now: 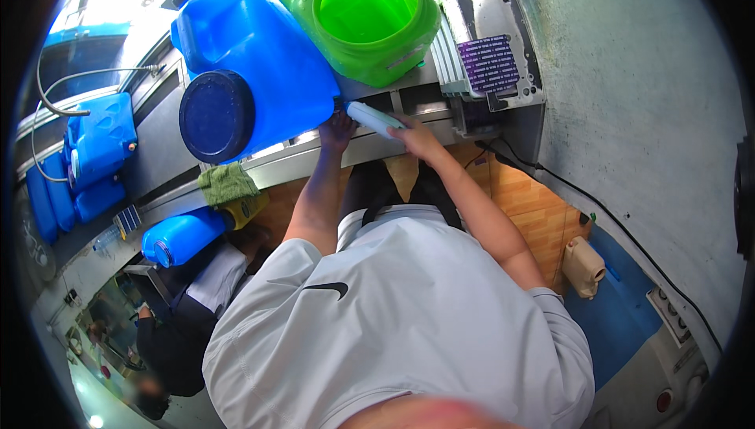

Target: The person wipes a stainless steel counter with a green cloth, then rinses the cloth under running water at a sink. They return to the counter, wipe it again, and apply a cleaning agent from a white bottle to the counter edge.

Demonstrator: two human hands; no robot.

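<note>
My right hand (413,138) is closed around the near end of a pale blue-white tube-like container (373,119), which lies tilted, its far end toward the tap. My left hand (337,132) is raised in shadow beside that far end, fingers curled just under a small black tap (340,105). What they grip is hard to make out. The tap sits low on a large blue plastic jug (275,44) with a dark blue screw lid (217,116). Right of the jug stands a bright green plastic container (385,59) with a wide uncovered mouth.
A metal counter (275,163) runs in front of me. A purple patterned packet (489,64) lies on a panel at the right. Smaller blue jugs (102,134) and a green towel (226,184) are on the left. A person in dark clothes (179,342) is behind at left. A cable (621,228) crosses the right wall.
</note>
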